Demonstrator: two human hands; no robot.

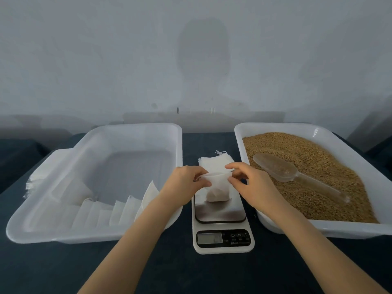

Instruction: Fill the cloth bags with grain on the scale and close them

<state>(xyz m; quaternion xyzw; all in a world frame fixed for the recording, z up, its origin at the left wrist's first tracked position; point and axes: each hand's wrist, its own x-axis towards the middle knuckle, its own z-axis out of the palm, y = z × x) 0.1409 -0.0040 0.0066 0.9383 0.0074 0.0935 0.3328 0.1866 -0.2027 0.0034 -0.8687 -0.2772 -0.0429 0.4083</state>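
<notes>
A small white cloth bag with grain showing dark in its lower part stands on the steel plate of the white kitchen scale. My left hand pinches the bag's top edge on the left. My right hand pinches the same top edge on the right. Behind the scale lies a stack of flat white bags. The right-hand white tray is full of brown grain, and a clear plastic scoop rests on it.
A white tray on the left holds several white bags leaning along its near side. More flat white bags are stacked outside its left wall. Everything sits on a dark tabletop against a pale wall.
</notes>
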